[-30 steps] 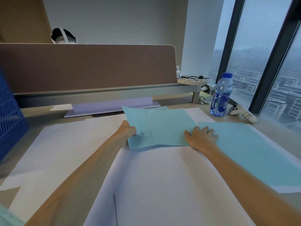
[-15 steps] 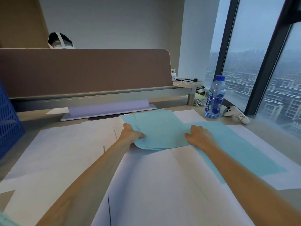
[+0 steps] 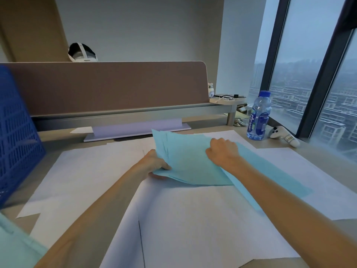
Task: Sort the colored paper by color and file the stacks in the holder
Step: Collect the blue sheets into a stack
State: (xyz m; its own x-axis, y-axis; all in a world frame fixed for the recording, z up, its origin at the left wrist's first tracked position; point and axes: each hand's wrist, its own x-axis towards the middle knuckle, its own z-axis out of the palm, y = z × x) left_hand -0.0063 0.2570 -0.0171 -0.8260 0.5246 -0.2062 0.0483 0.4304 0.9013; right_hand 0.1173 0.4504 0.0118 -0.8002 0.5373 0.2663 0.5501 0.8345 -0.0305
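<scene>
Blue paper stack (image 3: 185,163) sits mid-surface, near edge lifted off the white sheets (image 3: 193,219). Left hand (image 3: 154,164) grips its left edge, thumb on top, fingers under. Right hand (image 3: 222,151) is curled on the stack's right side, pinching the sheets. One more blue sheet (image 3: 280,176) lies flat at 3 o'clock, under the right forearm. Blue mesh holder (image 3: 17,132) stands at 9 o'clock, well apart. Lavender paper (image 3: 135,127) is at 12 o'clock on the surface (image 3: 58,140), water bottle (image 3: 258,117) at 2 o'clock.

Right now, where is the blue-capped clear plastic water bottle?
Head view, far right: the water bottle stands on the desk by the window, left of the white controller.
</scene>
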